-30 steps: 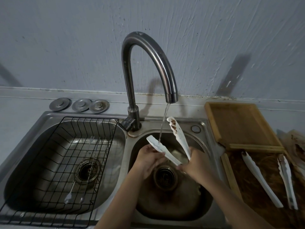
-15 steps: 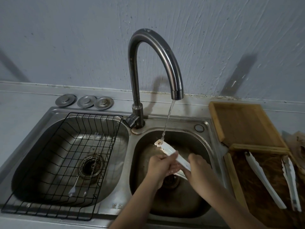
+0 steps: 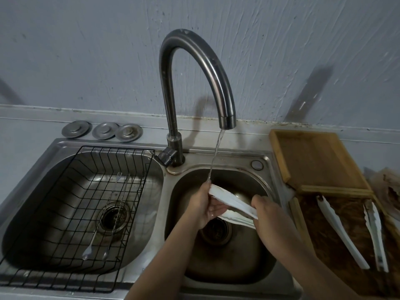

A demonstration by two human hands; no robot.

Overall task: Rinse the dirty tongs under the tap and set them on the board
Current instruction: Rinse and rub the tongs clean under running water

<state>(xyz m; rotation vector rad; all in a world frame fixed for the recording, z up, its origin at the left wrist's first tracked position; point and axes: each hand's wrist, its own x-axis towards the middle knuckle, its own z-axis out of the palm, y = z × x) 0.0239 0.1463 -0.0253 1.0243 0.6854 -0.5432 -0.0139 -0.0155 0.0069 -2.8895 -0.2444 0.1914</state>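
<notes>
White tongs (image 3: 232,201) are held over the right sink basin (image 3: 263,167), tips pointing left under the thin stream from the curved tap (image 3: 227,121). My right hand (image 3: 267,211) grips their handle end. My left hand (image 3: 203,204) closes around the tip of the upper arm where the water lands. The lower arm shows beneath my left palm. A clean wooden board (image 3: 313,158) lies right of the sink. A dirty brown tray (image 3: 350,232) in front of it carries two more white tongs (image 3: 339,230) (image 3: 375,237).
The left basin holds a black wire rack (image 3: 71,215) with two thin forks (image 3: 108,215) lying in it. Three metal drain covers (image 3: 101,130) sit on the ledge behind it. A crumpled stained wrapper (image 3: 387,187) lies at the far right edge.
The tongs have dropped from an upright spread V to lying nearly flat and closed together. My left hand has moved up to the tip under the stream. The view shifted slightly lower.
</notes>
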